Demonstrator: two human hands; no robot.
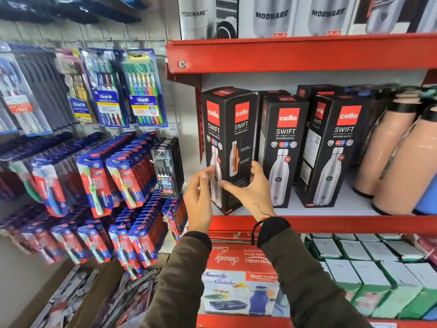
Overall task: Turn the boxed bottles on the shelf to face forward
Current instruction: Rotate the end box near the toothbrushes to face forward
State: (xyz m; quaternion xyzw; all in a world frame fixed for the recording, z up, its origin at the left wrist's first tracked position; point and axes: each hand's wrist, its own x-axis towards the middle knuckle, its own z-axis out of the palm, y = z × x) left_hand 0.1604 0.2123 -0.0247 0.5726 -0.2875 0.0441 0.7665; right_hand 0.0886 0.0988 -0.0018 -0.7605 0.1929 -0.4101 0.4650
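Both hands (199, 197) (250, 188), fingers spread, bracket the corner-turned leftmost box (228, 147) on the red shelf (331, 223).

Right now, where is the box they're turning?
In the head view, the leftmost Cello box stands angled at the red shelf's left end, between both hands, beside two forward-facing boxes.

You are looking at toothbrush packs (144, 91) hanging on a wall grid (94, 34) to your left, with red and blue packs (99, 185) crowding the pegs below them and pen packs (168, 166) hanging just beside the rack. Peach flasks (399, 157) are leaning at the right of the middle shelf. Modware boxes (272, 17) are standing above, and a combo box (238, 292) is sitting below beside green cartons (378, 292).
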